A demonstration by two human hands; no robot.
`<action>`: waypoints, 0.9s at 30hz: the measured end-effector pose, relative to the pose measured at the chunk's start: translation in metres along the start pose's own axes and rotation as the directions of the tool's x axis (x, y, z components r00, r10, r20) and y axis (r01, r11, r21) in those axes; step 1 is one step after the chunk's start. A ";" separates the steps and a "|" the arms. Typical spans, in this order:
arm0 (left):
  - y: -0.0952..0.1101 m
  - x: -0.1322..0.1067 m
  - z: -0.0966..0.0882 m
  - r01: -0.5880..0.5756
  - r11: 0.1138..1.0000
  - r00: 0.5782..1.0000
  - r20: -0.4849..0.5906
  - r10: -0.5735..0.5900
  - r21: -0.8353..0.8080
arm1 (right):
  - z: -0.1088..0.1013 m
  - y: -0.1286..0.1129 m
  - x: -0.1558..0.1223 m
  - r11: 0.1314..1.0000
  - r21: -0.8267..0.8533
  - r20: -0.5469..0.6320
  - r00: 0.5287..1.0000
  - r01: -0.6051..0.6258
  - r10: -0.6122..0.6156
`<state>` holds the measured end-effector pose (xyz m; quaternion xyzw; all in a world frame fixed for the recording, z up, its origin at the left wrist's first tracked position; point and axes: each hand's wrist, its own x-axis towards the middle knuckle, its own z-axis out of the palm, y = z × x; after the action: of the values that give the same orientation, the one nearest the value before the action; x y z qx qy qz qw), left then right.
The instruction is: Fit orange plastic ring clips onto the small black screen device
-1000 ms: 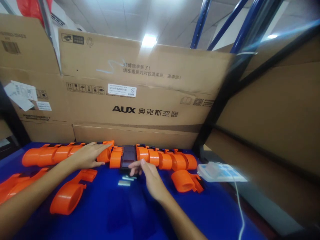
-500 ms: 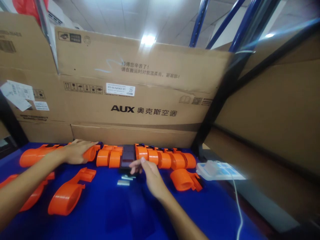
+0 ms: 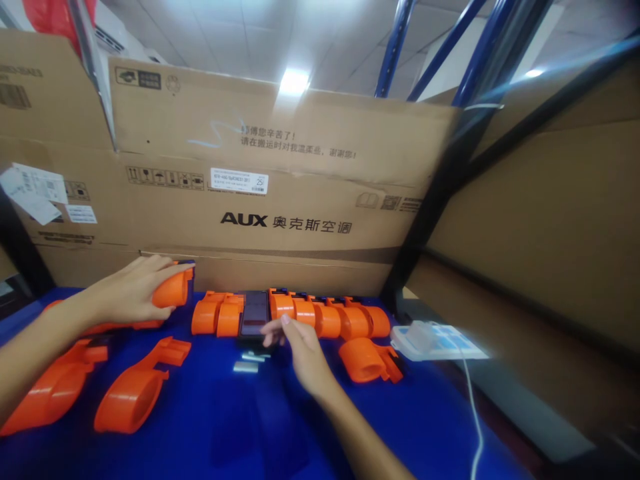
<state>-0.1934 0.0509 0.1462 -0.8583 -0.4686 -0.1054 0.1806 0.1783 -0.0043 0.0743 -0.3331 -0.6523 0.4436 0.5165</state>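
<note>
My left hand [image 3: 131,288] grips an orange plastic ring with a clip-like arm [image 3: 173,288], holding it above the back left of the table; the palm hides part of it. Other orange rings lie beneath that hand. My right hand [image 3: 303,350] is by the lower right corner of a dark phone-like device [image 3: 255,312], fingers loosely bent and apart, with nothing seen in them. Whether they touch the device I cannot tell. Just below the device lie small pale metal strips [image 3: 246,367].
Several orange rings [image 3: 328,321] stand in a row along the cardboard [image 3: 300,267]. Nearer me lie one loose ring [image 3: 131,400] at left and another [image 3: 361,360] at right. A clear plastic box [image 3: 440,341] with a white cable [image 3: 475,413] sits by the black rack post [image 3: 425,220].
My left hand has lifted an orange ring up from the back left row. My right hand stays in place by the device.
</note>
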 end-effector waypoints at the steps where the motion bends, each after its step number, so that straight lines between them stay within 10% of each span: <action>1: 0.003 -0.001 -0.008 -0.012 1.000 1.000 -0.028 0.013 0.025 | -0.001 0.001 0.000 1.000 -0.007 -0.002 1.000 0.005 -0.005; 9: 0.095 -0.006 -0.058 -0.158 0.982 0.971 -0.194 0.137 -0.099 | 0.001 0.009 0.001 0.995 -0.098 0.040 0.999 -0.002 0.006; 15: 0.180 -0.002 -0.030 -0.326 0.906 0.940 -0.193 0.281 -0.271 | -0.001 0.016 0.005 0.989 0.123 -0.028 0.996 -0.079 0.083; 23: 0.199 0.015 0.001 -0.357 0.835 0.932 -0.219 0.289 -0.419 | -0.014 0.020 0.012 0.984 0.142 -0.149 0.981 -0.105 0.126; 27: 0.203 0.028 0.018 -0.164 0.697 0.963 -0.266 -0.039 -0.698 | -0.015 0.022 0.014 0.997 0.057 -0.193 0.980 -0.044 0.054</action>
<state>-0.0067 -0.0204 0.0965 -0.8548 -0.3332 -0.3843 -0.1032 0.1893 0.0207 0.0604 -0.3771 -0.5784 0.4385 0.5753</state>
